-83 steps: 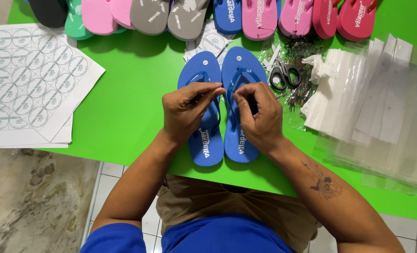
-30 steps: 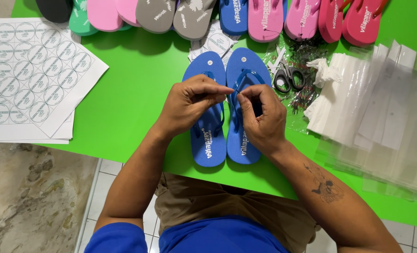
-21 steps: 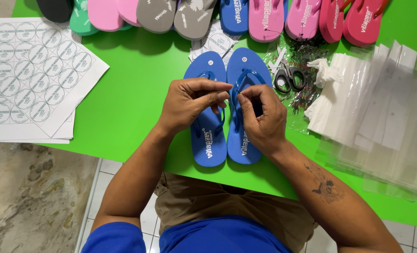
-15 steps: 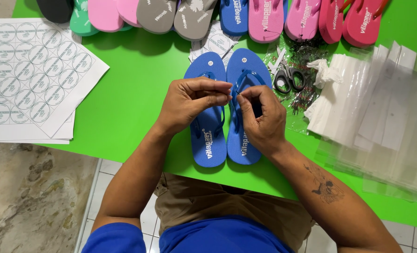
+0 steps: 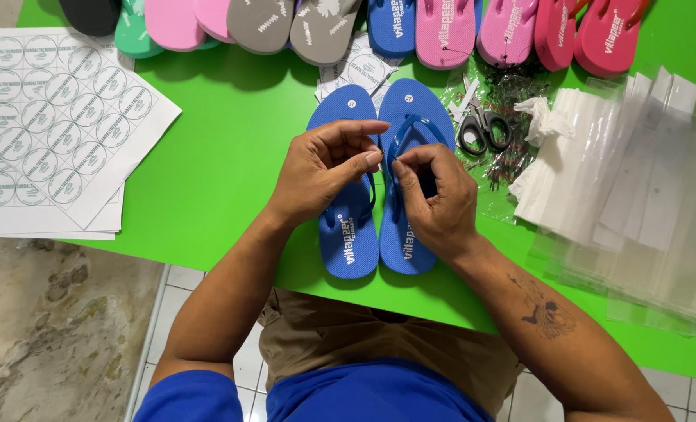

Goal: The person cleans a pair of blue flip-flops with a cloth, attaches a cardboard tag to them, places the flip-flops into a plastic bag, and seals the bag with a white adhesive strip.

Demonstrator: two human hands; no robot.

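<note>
Your left hand [image 5: 324, 176] and right hand [image 5: 434, 199] pinch together over the blue flip-flops [image 5: 379, 187]; what they pinch is too small to see. Scissors [image 5: 481, 125] lie on a clear bag [image 5: 512, 156] beside the flip-flops.

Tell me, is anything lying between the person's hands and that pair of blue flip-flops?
Nothing visible does. The left hand and right hand are already over the blue flip-flops, fingertips meeting at the straps. The scissors lie off to one side.
</note>
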